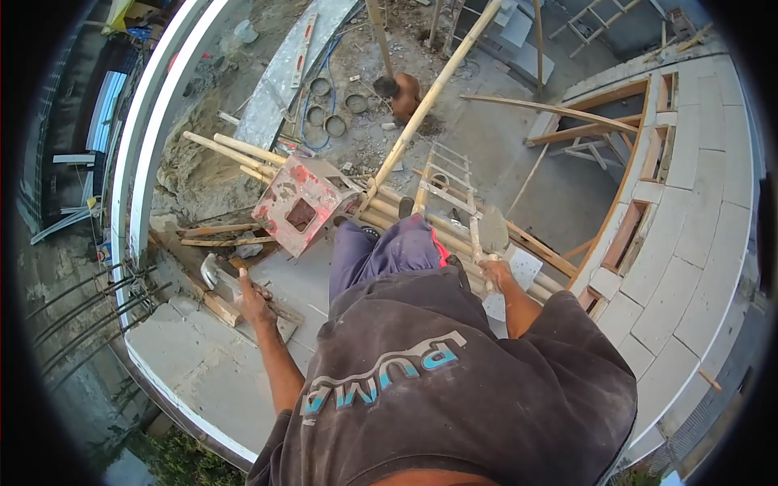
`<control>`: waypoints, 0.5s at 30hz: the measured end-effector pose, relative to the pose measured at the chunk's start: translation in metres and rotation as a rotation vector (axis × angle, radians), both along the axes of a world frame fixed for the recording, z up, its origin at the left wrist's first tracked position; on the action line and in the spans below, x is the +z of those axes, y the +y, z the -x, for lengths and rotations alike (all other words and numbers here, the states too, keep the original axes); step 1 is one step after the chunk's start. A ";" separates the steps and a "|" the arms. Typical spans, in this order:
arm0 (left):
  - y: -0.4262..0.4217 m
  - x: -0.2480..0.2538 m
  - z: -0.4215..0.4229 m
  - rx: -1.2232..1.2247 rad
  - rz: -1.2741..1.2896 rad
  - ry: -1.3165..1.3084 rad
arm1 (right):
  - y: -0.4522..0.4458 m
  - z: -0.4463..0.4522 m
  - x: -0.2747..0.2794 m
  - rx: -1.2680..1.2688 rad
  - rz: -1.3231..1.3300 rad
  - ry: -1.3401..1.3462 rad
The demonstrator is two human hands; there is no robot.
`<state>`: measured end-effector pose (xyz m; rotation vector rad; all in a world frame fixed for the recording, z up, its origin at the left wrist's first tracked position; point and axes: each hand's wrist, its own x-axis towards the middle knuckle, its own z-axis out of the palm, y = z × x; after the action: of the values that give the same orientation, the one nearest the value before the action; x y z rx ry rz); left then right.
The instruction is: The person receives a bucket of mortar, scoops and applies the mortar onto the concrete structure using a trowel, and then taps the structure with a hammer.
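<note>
My left hand [256, 303] is at the left, above the grey ledge and a wooden plank. Its fingers are curled, and a pale hammer-like tool [211, 271] with a curved head juts out to their left; its handle is hard to make out. To the right, my right hand [496, 269] is closed near the top of a wooden ladder [448, 197]. Just beyond its fingers is a grey, rounded blade like a trowel's [493, 230]. White block pieces [523, 266] lie beside that hand. The grip itself is partly hidden.
Bamboo poles [381, 215] run beneath my legs. A red-stained box [298, 206] with a square hole stands ahead. A light block wall [677, 235] curves along the right. Steel bars [89, 304] stick out left. Below, another person [403, 95] is on the ground near round buckets [334, 125].
</note>
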<state>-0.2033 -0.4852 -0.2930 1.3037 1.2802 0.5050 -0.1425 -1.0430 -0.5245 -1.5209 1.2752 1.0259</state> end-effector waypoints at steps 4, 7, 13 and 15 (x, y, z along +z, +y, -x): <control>-0.004 -0.041 0.008 -0.072 0.079 0.089 | -0.017 0.055 0.010 -0.024 0.078 0.027; -0.009 -0.047 0.001 -0.185 0.125 0.152 | 0.002 0.072 0.019 -0.126 0.016 -0.024; 0.014 -0.080 -0.027 -0.433 0.142 0.344 | 0.077 0.042 0.061 -0.147 -0.032 -0.156; 0.019 -0.089 -0.041 -0.526 0.132 0.361 | 0.091 0.037 0.075 -0.127 -0.062 -0.180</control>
<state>-0.1624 -0.4662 -0.3819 1.5907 1.1680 -0.1907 -0.1791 -0.9521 -0.4494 -1.4315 1.1866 0.8207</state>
